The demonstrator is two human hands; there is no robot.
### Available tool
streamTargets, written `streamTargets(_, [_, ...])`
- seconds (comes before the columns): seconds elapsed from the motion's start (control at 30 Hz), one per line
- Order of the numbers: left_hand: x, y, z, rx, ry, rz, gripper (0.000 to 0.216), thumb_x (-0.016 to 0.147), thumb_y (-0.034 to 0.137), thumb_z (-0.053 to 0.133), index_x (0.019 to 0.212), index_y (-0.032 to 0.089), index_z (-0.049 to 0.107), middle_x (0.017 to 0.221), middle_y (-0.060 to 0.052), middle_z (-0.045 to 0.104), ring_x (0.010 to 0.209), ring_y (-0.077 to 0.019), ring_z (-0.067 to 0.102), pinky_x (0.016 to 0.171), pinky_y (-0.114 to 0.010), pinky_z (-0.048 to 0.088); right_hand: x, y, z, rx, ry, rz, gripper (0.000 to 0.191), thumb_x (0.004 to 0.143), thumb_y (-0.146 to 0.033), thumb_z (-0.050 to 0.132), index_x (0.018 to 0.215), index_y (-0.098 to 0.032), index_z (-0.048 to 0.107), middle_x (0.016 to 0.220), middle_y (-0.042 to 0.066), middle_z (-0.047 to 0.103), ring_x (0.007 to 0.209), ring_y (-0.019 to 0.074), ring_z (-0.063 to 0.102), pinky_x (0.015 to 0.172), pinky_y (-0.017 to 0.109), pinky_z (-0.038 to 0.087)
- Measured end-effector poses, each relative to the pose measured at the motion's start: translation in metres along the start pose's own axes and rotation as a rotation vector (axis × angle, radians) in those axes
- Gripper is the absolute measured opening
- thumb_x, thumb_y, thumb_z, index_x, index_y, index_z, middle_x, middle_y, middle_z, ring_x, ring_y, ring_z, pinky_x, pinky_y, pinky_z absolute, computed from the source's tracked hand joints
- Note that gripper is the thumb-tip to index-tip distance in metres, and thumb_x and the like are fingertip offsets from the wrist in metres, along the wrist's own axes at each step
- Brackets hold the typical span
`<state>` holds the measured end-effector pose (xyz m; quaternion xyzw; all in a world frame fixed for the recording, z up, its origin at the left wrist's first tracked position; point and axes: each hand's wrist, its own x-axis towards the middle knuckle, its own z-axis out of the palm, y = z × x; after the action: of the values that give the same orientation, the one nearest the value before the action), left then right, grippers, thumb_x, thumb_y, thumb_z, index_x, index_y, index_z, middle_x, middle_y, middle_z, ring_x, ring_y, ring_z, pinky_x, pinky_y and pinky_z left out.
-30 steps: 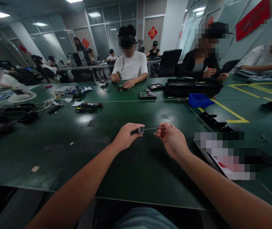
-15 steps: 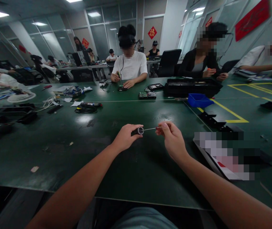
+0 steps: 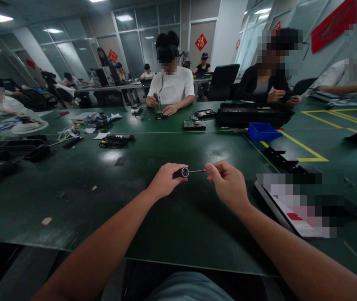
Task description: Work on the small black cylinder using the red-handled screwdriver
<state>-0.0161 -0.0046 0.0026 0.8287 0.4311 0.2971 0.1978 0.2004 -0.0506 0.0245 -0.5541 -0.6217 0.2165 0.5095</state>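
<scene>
Over the near part of the green table (image 3: 153, 234), my left hand (image 3: 163, 182) grips a short black cylinder (image 3: 185, 172) between thumb and fingers. Its round end has a silver rim and faces me and slightly right. My right hand (image 3: 231, 184) is closed on a thin screwdriver (image 3: 196, 171), whose red collar shows at the fingertips. The metal shaft points left, its tip at the cylinder's rimmed end. Whether the tip touches or sits inside, I cannot tell. My fingers hide most of the screwdriver's handle.
To the right lie a blurred-out white-edged item (image 3: 278, 209), black brackets (image 3: 278, 159) and a blue bin (image 3: 263, 132). Farther back are a long black tray (image 3: 253, 113), a circuit board (image 3: 193, 124) and a coiled black cable (image 3: 115, 142). A co-worker (image 3: 173, 85) sits opposite, holding a tool.
My right fingers have shifted on the screwdriver, and its red collar shows more clearly. The left hand and the cylinder stay almost still. The view has moved very slightly.
</scene>
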Motion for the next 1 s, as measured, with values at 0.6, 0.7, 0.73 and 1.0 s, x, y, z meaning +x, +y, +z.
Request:
streamTargets(0.6, [-0.0007, -0.0014, -0.0008, -0.009, -0.008, 0.000, 0.039, 0.089, 0.031, 0.073, 0.127, 0.025, 0.067, 0.120, -0.005, 0.071, 0.111, -0.0245, 0.062, 0.100, -0.042, 0.046, -0.0042, 0.0033, 0.0020, 0.141, -0.107, -0.069, 0.034, 0.103, -0.045, 0.042, 0.095, -0.024, 0.066, 0.068, -0.001, 0.059, 0.064, 0.0173, 0.057, 0.062, 0.031, 0.042])
streamTargets(0.7, [-0.0009, -0.0021, 0.0000, -0.018, -0.015, 0.011, 0.038, 0.089, 0.030, 0.073, 0.126, 0.026, 0.067, 0.123, -0.005, 0.071, 0.113, -0.0244, 0.062, 0.101, -0.042, 0.045, -0.0037, 0.0029, 0.0028, 0.131, -0.093, -0.042, 0.034, 0.103, -0.045, 0.041, 0.095, -0.024, 0.066, 0.065, -0.002, 0.057, 0.062, 0.0171, 0.056, 0.061, 0.031, 0.043])
streamTargets(0.73, [-0.0009, -0.0022, 0.0001, -0.020, -0.010, 0.009, 0.038, 0.089, 0.030, 0.073, 0.126, 0.025, 0.068, 0.122, -0.005, 0.071, 0.112, -0.0243, 0.062, 0.101, -0.042, 0.045, -0.0036, 0.0028, 0.0031, 0.143, -0.083, -0.034, 0.029, 0.101, -0.043, 0.044, 0.098, -0.024, 0.065, 0.067, -0.002, 0.059, 0.064, 0.0176, 0.058, 0.063, 0.032, 0.044])
streamTargets(1.0, [-0.0010, -0.0020, -0.0004, -0.013, -0.019, 0.016, 0.039, 0.088, 0.028, 0.074, 0.126, 0.024, 0.067, 0.122, -0.004, 0.071, 0.112, -0.0248, 0.062, 0.100, -0.043, 0.046, -0.0032, 0.0029, 0.0041, 0.193, -0.089, 0.017, 0.032, 0.101, -0.048, 0.044, 0.095, -0.024, 0.064, 0.065, -0.002, 0.058, 0.061, 0.0169, 0.057, 0.061, 0.032, 0.044])
